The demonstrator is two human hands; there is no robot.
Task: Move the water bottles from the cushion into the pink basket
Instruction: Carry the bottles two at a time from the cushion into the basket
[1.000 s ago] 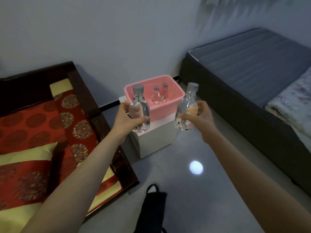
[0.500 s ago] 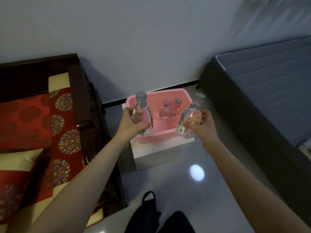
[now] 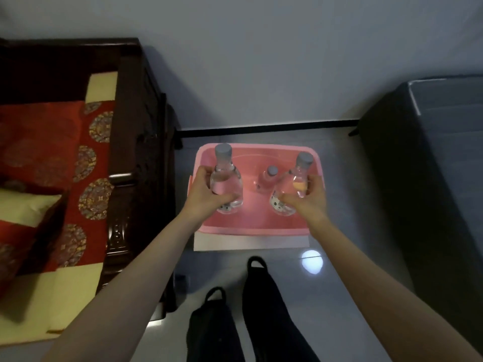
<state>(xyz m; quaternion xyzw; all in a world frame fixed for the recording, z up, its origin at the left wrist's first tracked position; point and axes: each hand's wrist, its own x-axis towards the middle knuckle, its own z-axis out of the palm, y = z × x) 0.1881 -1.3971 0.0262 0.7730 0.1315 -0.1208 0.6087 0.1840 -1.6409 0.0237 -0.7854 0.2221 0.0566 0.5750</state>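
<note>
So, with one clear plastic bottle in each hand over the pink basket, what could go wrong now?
1. The clear plastic water bottle in the right hand is tilted, close to the small grey-capped bottle standing in the pink plastic basket. Lowered like this, it may knock that one over.
2. The left hand holds its clear bottle close to the basket's left wall, so hand or bottle could catch the rim.
</note>
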